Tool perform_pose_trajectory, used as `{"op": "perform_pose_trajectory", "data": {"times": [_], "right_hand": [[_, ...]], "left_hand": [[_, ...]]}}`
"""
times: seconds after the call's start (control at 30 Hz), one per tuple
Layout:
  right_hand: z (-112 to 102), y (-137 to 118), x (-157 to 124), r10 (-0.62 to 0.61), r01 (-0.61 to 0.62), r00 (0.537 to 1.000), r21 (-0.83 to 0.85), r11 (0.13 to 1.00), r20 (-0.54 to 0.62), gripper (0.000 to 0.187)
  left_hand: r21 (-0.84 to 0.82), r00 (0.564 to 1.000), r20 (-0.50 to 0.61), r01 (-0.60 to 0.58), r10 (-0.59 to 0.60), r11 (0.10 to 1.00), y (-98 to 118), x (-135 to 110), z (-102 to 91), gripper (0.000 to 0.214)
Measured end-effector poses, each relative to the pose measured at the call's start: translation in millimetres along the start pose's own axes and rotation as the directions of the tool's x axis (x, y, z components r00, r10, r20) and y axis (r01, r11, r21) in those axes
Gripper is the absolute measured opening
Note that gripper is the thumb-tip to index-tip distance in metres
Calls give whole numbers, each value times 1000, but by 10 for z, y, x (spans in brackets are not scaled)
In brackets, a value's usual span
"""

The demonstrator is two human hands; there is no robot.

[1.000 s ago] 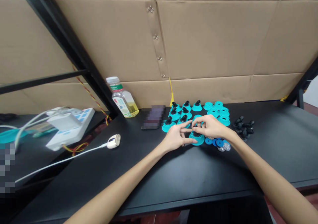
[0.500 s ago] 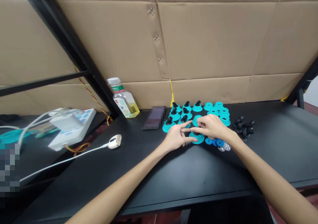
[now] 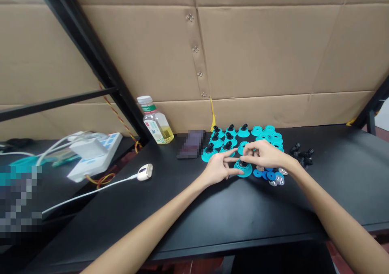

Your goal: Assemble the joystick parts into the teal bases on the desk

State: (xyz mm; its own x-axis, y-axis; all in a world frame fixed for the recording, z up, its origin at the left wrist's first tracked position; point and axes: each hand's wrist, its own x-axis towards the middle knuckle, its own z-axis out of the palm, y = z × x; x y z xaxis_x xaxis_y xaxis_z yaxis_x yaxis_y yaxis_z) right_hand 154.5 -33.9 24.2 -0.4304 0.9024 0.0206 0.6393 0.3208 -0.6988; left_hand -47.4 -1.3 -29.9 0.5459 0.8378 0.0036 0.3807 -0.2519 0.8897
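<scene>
My left hand (image 3: 216,168) steadies a teal flanged base (image 3: 244,171) on the table, thumb on its near rim and fingers at its far side. Fingers pinched, my right hand (image 3: 263,154) is at the top of the black fitting (image 3: 242,163) seated in that base; the fingertips partly cover it. Left of and behind my hands stand several teal bases with black angled fittings (image 3: 209,147) in them. Bare teal rings (image 3: 263,138) are grouped behind my right hand. Blue discs (image 3: 271,176) and clear discs (image 3: 280,180) lie below that hand.
Loose black fittings (image 3: 300,155) are piled at the right. A bottle (image 3: 158,128) and a blurred dark flat object (image 3: 191,144) stand at the back left. A white cable with a cream plug-like end (image 3: 145,172) crosses the black table (image 3: 194,221) near a power strip (image 3: 91,160).
The view has shifted slightly, moving everything a little right. My right hand has lifted a bit off the base, so more of the black fitting shows. My left hand keeps its hold.
</scene>
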Motion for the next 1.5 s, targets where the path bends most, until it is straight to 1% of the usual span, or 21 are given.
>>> {"op": "perform_pose_trajectory", "data": {"times": [0.03,0.1,0.2,0.33,0.4,0.43,0.5,0.53,0.6,0.7,0.83,0.97,1.03,1.1,1.17,1.27,1.33,1.37,1.43,1.5], "right_hand": [[-15,-5,-7,1,-3,999,63,998,33,28],[-24,-17,-10,-2,-8,997,129,992,77,24],[-10,-18,-1,-6,-7,996,141,990,90,23],[23,-8,21,-8,-1,997,118,993,72,27],[59,-18,43,-30,28,999,44,999,34,25],[85,-26,57,-47,47,999,-25,999,-3,25],[149,-43,91,-88,63,991,-219,974,-104,27],[184,-49,108,-108,53,982,-324,944,-153,27],[249,-52,139,-125,7,969,-485,874,-212,28],[303,-49,165,-69,-81,970,-576,813,-233,33],[308,-63,184,45,-198,964,-599,776,-261,40],[327,-82,201,153,-331,930,-577,747,-335,40],[324,-89,185,169,-354,919,-555,753,-357,46],[291,-91,147,143,-310,933,-533,787,-331,52],[233,-79,101,88,-217,958,-492,843,-272,51],[153,-24,68,4,-76,984,-390,918,-181,33],[138,27,82,-27,-16,992,-325,945,-127,23],[142,51,97,-37,5,994,-297,955,-104,22],[159,87,128,-52,34,996,-245,969,-66,23],[173,104,149,-63,52,997,-210,976,-46,30]], "left_hand": [[-8,1000,5,-5,5,1000,-2,0,-2,94],[-11,1000,11,-12,12,1000,-5,-1,-6,95],[6,1000,3,-16,16,1000,-7,-4,-10,94],[19,1000,-6,-10,10,1000,1,-3,-8,92],[33,1000,-13,5,-5,999,10,-1,-3,92],[41,1000,-18,13,-12,999,15,-2,0,91],[56,999,-27,21,-20,998,26,-5,6,90],[65,999,-30,20,-18,998,31,-7,9,88],[82,1000,-27,9,-7,997,35,-13,12,86],[101,1000,-22,0,2,995,22,-11,17,83],[78,1000,-19,-3,4,997,-16,9,30,86],[35,1000,-13,4,-4,999,-19,17,39,90],[21,1000,-4,-1,1,1000,-6,13,35,88],[11,1000,2,-12,12,1000,1,9,26,85],[6,1000,7,-7,7,1000,-4,10,15,86],[-8,1000,24,19,-18,1000,-20,17,1,90],[-2,999,43,16,-16,1000,-22,18,-6,87],[10,999,49,11,-11,1000,-17,17,-9,85],[37,998,56,2,-4,999,-1,14,-16,79],[41,998,63,-4,2,999,16,12,-23,76]]}}
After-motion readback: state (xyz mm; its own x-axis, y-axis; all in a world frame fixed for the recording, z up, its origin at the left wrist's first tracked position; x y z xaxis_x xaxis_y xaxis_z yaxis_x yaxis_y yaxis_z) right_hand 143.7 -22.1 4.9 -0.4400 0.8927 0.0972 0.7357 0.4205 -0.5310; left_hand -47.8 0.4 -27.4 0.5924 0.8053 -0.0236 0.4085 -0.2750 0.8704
